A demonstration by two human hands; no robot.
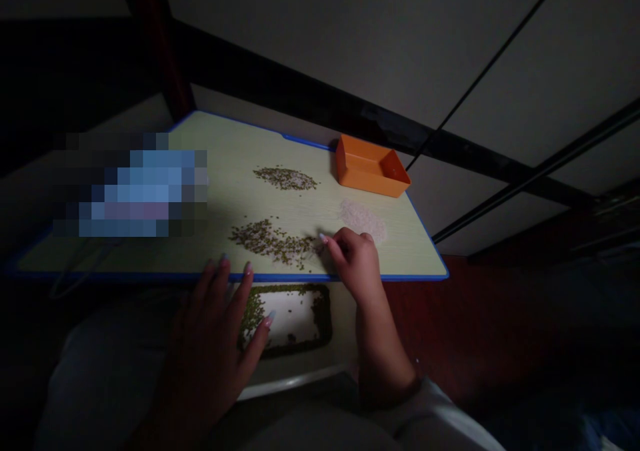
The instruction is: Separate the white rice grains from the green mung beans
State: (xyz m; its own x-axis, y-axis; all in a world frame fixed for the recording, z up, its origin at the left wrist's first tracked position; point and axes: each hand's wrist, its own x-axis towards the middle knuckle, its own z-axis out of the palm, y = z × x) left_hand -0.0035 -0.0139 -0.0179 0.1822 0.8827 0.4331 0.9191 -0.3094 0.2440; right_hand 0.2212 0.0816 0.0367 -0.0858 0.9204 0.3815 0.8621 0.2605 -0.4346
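Observation:
My right hand (357, 257) is closed, thumb and fingertips together, at the right end of a near pile of mixed green beans and pale grains (273, 243). What the pinch holds, if anything, is too small to make out. Just beyond its knuckles lies a heap of pale, rice-like grains (365, 219). Fingers spread, my left hand (213, 324) is at the table's front edge, beside a white-bottomed tray (285, 307) with green beans along its sides. The left hand holds nothing. A second mixed pile (286, 178) of beans and pale grains sits farther back.
An orange rectangular box (373, 167) stands at the back right of the pale, blue-edged table (420, 257). At the left, a blurred-out blue object (145, 191) stands on the tabletop, with a cable near it. Cabinet panels rise behind the table.

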